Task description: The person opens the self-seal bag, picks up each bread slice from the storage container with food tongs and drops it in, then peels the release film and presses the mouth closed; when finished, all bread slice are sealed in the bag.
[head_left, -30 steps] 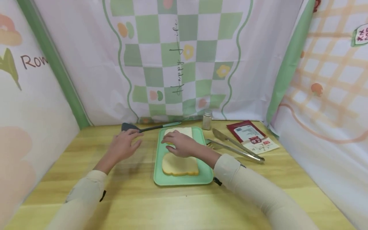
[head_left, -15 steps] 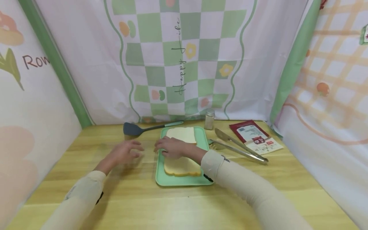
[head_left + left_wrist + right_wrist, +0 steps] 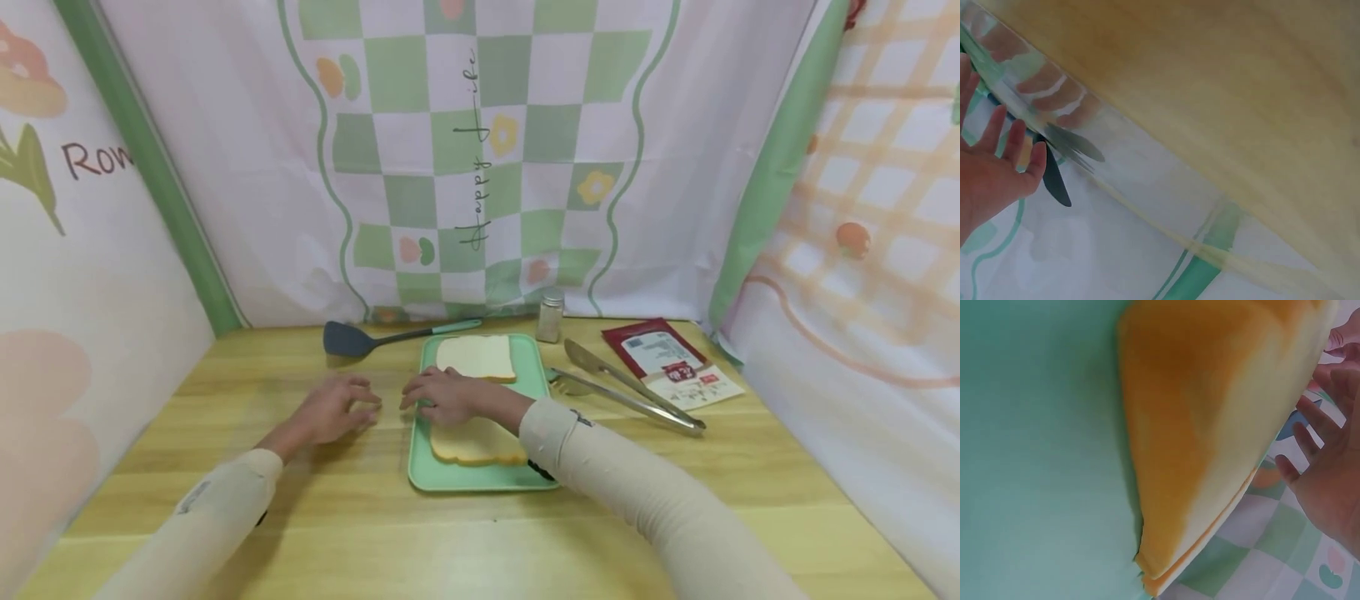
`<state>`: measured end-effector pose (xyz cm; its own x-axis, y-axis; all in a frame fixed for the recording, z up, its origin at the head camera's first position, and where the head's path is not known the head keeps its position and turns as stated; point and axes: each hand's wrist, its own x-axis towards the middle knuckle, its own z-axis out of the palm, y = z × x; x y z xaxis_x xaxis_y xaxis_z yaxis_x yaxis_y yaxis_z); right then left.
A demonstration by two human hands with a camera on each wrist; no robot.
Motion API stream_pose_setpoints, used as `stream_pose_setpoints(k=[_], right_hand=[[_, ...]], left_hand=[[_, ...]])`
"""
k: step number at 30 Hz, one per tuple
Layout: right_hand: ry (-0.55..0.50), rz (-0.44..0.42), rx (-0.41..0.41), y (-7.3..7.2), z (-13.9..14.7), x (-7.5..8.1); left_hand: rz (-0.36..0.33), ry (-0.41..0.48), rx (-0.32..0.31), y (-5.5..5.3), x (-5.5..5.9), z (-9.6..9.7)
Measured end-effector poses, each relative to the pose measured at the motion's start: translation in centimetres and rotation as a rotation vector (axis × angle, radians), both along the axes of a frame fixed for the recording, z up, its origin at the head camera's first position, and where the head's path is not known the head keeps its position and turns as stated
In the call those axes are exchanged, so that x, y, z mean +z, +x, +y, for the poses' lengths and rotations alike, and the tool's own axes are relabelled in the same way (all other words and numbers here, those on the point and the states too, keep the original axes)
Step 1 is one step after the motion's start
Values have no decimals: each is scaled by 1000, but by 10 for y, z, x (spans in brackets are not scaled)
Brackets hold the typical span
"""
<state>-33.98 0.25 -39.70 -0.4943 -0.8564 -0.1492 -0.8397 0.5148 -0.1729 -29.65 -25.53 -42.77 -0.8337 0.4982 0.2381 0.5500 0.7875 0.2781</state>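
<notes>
My right hand (image 3: 446, 397) is over the left rim of a light green tray (image 3: 426, 477), with its fingers loosely bent and nothing seen in them. Beneath its wrist lies the near slice of bread (image 3: 480, 443), partly covered; a far slice of bread (image 3: 477, 357) lies beyond the hand. In the right wrist view a bread slice's brown crust (image 3: 1172, 419) fills the middle, and the right hand (image 3: 1329, 469) shows its spread fingers. My left hand (image 3: 335, 408) is low over the wooden table left of the tray, fingers relaxed, facing the right hand. It appears empty in the left wrist view.
Behind the left hand lies a dark spatula (image 3: 348, 340) with a green handle. A glass shaker (image 3: 551, 315) stands behind the tray. To the right are metal tongs (image 3: 630, 385) and a red-and-white food packet (image 3: 672, 364). A patterned curtain (image 3: 480, 167) hangs at the back.
The right hand has come left and nearer, from over the gap between the slices to the tray's left rim. The left hand has lowered and come nearer, away from the spatula.
</notes>
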Motion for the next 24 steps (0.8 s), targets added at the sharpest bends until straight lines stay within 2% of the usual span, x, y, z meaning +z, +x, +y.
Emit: stream_pose_setpoints(k=[4,9,16,24], right_hand=[[3,-17,-6,0,-2,-1],[43,-5,5,1,-6,-1],[104,49,26,1,-6,-2],[115,57,26,-1,-4,-6]], left_hand=[[-46,-6,60,-2,1,4],[-87,-7,86,-3,1,10],[-96,-35,119,-2,0,14],[-104,-41,153,-3,0,16]])
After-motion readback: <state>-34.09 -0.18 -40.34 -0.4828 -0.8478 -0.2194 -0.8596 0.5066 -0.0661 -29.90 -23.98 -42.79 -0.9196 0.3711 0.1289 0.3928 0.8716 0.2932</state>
